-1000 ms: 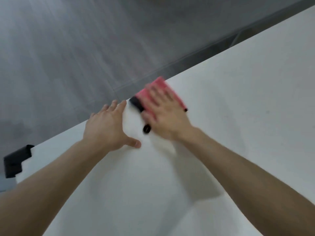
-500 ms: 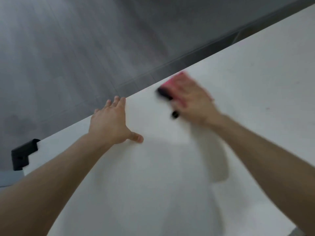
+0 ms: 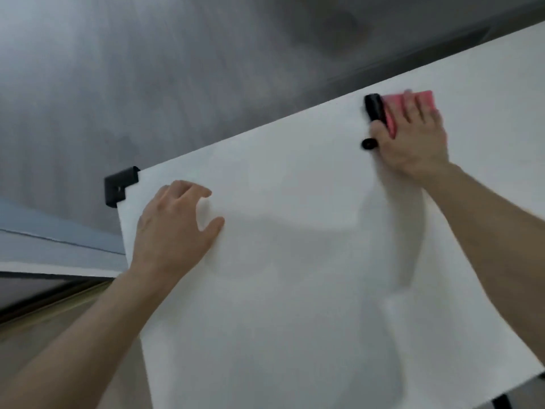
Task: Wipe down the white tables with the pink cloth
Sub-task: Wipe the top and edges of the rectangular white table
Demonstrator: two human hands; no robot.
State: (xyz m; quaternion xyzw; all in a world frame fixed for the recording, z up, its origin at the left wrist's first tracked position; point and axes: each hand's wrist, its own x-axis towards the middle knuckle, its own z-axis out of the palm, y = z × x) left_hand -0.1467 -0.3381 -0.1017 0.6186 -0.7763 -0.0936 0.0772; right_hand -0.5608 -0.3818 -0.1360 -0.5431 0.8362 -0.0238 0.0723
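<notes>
The white table (image 3: 295, 290) fills most of the head view. My right hand (image 3: 413, 143) lies with straight fingers on the pink cloth (image 3: 424, 98) and presses it onto the table just inside the far edge. A black part (image 3: 374, 109) sticks out at the cloth's left side, beside my thumb. My left hand (image 3: 174, 228) rests on the tabletop near the far left corner, fingers loosely bent, holding nothing.
A black corner bracket (image 3: 121, 185) caps the table's far left corner. Beyond the far edge lies grey floor (image 3: 177, 69). A dark strip (image 3: 442, 45) runs along the floor behind the table. Another pale surface (image 3: 44, 246) lies to the left.
My right hand has slid the pink cloth to the right along the far edge. My left hand now rests closer to the left corner, with its fingers more bent.
</notes>
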